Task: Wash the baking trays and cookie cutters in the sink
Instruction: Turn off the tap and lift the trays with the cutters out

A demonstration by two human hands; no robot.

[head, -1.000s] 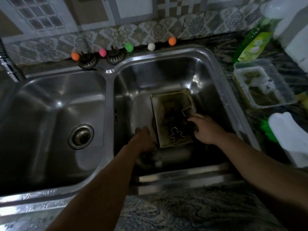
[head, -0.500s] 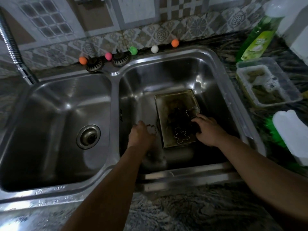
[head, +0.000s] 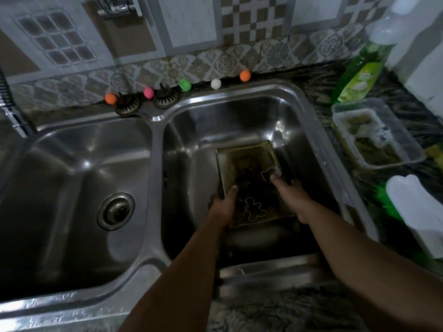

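A dirty rectangular baking tray (head: 242, 161) lies in the right basin of the steel double sink (head: 155, 149). Inside it rest a gingerbread-man cookie cutter (head: 254, 209) near the front and a second outline cutter (head: 271, 174) at the right. My left hand (head: 224, 207) grips the tray's left rim, thumb over the edge. My right hand (head: 291, 197) holds the tray's right rim, thumb touching the second cutter. Another dark pan seems to lie under the tray, mostly hidden.
The left basin holds only its drain (head: 115, 211). Two strainer plugs (head: 166, 97) and several coloured balls (head: 185, 84) line the back ledge. On the right counter stand a green dish soap bottle (head: 359, 75), a plastic container (head: 376, 133) and a white object (head: 414, 207).
My left hand moved right from the basin floor onto the tray's left rim. My right hand stayed at the right rim. The camera tilted up a little.
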